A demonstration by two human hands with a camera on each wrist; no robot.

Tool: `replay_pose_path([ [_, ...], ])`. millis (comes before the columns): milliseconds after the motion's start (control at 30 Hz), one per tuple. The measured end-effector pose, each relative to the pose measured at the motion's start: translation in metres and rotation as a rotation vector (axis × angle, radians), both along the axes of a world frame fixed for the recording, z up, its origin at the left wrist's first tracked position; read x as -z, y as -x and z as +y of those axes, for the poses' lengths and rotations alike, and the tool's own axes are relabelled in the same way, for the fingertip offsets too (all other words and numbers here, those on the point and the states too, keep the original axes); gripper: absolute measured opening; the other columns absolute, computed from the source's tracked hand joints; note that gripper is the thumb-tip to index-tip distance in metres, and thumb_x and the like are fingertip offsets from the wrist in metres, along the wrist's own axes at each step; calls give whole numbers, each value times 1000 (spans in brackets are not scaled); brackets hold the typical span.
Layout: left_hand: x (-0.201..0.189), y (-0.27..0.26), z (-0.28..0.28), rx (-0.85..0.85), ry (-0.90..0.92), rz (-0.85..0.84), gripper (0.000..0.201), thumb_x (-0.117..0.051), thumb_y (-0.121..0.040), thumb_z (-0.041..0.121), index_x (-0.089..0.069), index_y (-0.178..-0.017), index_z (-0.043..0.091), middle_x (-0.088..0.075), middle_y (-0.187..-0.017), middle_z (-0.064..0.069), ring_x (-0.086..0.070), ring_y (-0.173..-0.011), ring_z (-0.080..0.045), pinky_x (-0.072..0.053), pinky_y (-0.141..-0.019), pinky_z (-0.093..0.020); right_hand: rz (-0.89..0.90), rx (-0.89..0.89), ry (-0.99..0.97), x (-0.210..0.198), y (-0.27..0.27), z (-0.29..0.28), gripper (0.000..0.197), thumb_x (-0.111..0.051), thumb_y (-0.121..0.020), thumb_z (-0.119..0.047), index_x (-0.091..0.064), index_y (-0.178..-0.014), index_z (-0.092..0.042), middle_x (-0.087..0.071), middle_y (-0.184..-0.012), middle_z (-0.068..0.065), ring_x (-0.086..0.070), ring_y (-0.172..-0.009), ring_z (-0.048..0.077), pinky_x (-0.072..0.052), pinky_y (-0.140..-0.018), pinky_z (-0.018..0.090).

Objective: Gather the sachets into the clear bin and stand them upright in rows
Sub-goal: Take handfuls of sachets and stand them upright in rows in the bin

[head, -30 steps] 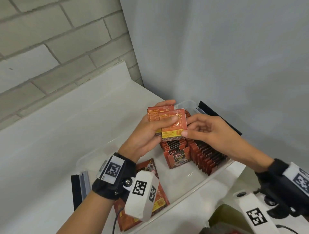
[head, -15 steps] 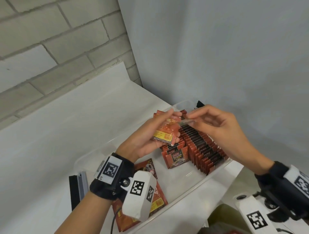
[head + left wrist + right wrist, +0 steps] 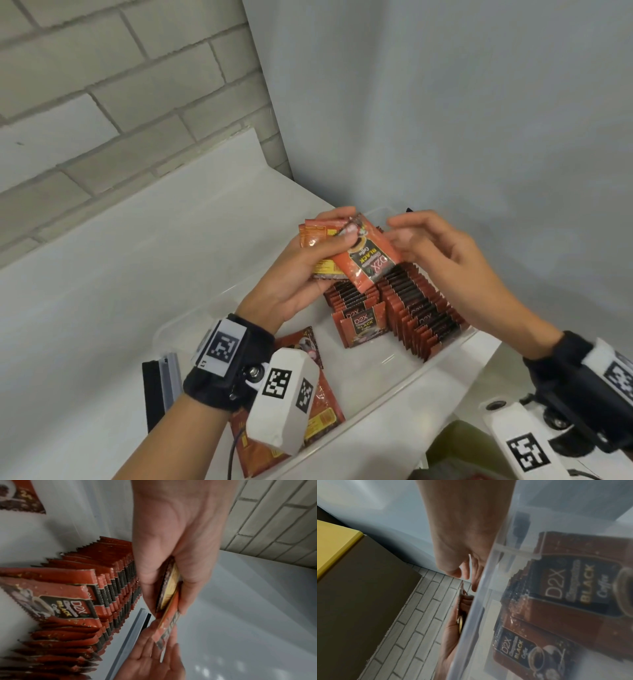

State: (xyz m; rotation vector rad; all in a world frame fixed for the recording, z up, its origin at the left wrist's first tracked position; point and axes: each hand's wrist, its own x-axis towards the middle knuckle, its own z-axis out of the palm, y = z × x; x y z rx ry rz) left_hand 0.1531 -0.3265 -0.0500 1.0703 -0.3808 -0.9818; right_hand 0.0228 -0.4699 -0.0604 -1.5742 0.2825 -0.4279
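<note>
The left hand (image 3: 291, 274) holds a small stack of sachets (image 3: 318, 253) above the clear bin (image 3: 394, 383), thumb curled across the front; its grip is closed on the stack. The top sachet (image 3: 368, 260) is fanned out to the right with its printed face up and its lettering inverted. The right hand (image 3: 442, 270) is at that sachet's right edge with fingers loosely bent; contact appears light, and a firm pinch is not visible, so its grip reads as relaxed and holding nothing. Inside the bin, two rows of upright sachets (image 3: 407, 308) stand at the far end, and several loose sachets (image 3: 322, 407) lie flat at the near end, partly hidden under the left wrist. The bin rests on the white desk (image 3: 120, 260). The step in hand is judged to be peeling one sachet off the stack for placement. To do it well, pinch the fanned sachet by a side edge, slide it clear while the left thumb restrains the rest, turn it so its lettering matches the rows, and lower it tight against the front of a row. Support the row while inserting, since upright sachets are likely to topple forward.
</note>
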Motion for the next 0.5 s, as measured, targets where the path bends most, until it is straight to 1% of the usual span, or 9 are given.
replay_pose_path([
  [33, 0, -1, 0, -32, 30, 1, 33, -63, -76, 6, -65, -107, 19, -71, -101, -6, -69, -94, -21, -58, -77, -30, 31, -10, -3, -1, 0, 0, 27, -56, -90, -35, -61, -111, -18, -73, -96, -3, -69, -86, 13, -52, -80, 21],
  [67, 0, -1, 0, -57, 57, 0, 34, -62, -77, 6, -64, -108, 19, -71, -101, -6, -69, -94, -21, -58, -76, -30, 66, -46, 9, -2, -1, 1, 38, -58, -83, -44, -60, -111, -18, -73, -94, -2, -70, -84, 13, -54, -81, 24],
  [100, 0, -2, 0, -80, 81, -2, 36, -62, -77, 5, -64, -110, 20, -70, -101, -6, -68, -95, -22, -58, -77, -30, 94, -91, 23, -3, -1, 1, 43, -59, -77, -47, -60, -109, -17, -73, -93, 1, -70, -83, 13, -54, -81, 24],
  [133, 0, -2, 0, -96, 102, -7, 37, -62, -77, 4, -63, -111, 20, -70, -101, -6, -68, -96, -22, -58, -78, -31, 108, -133, 26, -4, -1, 2, 44, -61, -74, -45, -61, -107, -16, -73, -90, 3, -70, -82, 12, -54, -80, 22],
  [200, 0, -2, 0, -111, 129, -16, 41, -62, -77, 3, -62, -114, 20, -69, -101, -6, -68, -98, -23, -57, -83, -33, 118, -179, 29, -4, -1, 2, 38, -66, -72, -38, -64, -100, -13, -74, -88, 4, -70, -80, 12, -54, -78, 20],
  [300, 2, -2, 1, -106, 161, -24, 44, -61, -77, 1, -60, -116, 21, -69, -102, -6, -68, -99, -23, -56, -85, -36, 122, -194, 9, -2, 0, 0, 32, -70, -72, -30, -66, -93, -5, -74, -87, 6, -70, -80, 17, -55, -78, 21],
  [367, 3, -1, 1, -96, 172, -28, 44, -61, -78, 0, -60, -117, 21, -68, -102, -6, -67, -99, -23, -55, -86, -36, 132, -206, -9, -1, 0, 0, 32, -71, -71, -25, -67, -92, -1, -74, -86, 6, -70, -78, 16, -56, -76, 21],
  [433, 2, 0, 1, -79, 182, -35, 46, -61, -77, -2, -59, -117, 20, -67, -102, -7, -66, -100, -23, -55, -87, -37, 128, -218, -18, -1, 0, 0, 28, -71, -71, -22, -67, -90, -1, -75, -84, 5, -70, -75, 14, -56, -75, 20],
  [500, 1, 0, 1, -67, 180, -50, 49, -61, -76, -4, -58, -118, 21, -67, -102, -6, -66, -99, -23, -56, -85, -35, 99, -197, -25, 1, 0, 0, 19, -71, -74, -18, -66, -85, -3, -74, -81, 7, -70, -74, 14, -56, -74, 20],
])
